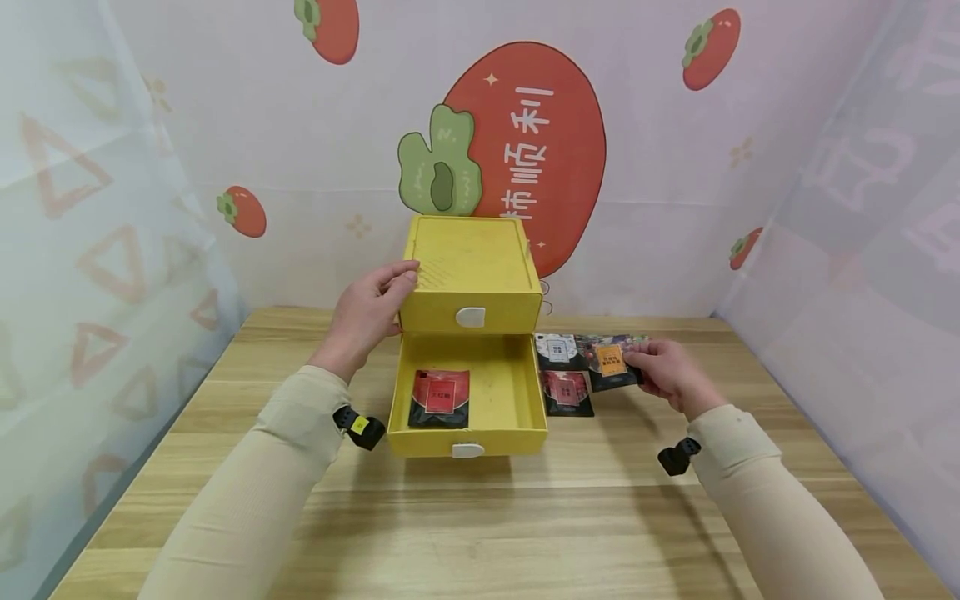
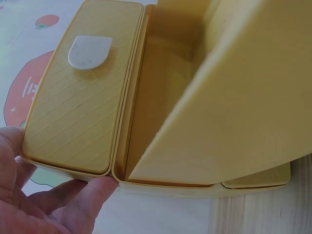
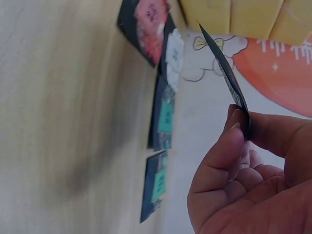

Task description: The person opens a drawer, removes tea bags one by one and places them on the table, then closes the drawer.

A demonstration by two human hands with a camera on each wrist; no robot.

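- Clearly, the right hand (image 1: 675, 377) pinches the orange-labelled packet (image 1: 609, 360) by its right edge, free edge toward the yellow box (image 1: 471, 250); long axis unclear.
- Pulled-out lower drawer (image 1: 427, 443): left of that packet, between the hands, a red packet (image 1: 440, 398) inside.
- Left hand (image 1: 367, 315): well apart from the right, farther from the orange-labelled packet, fingers laid against the box's upper left side.

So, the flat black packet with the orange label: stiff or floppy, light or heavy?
Probably fairly stiff: pinched at one edge by the right hand, the orange-labelled packet juts out barely curved. Likely light for its size: it looks thin edge-on.
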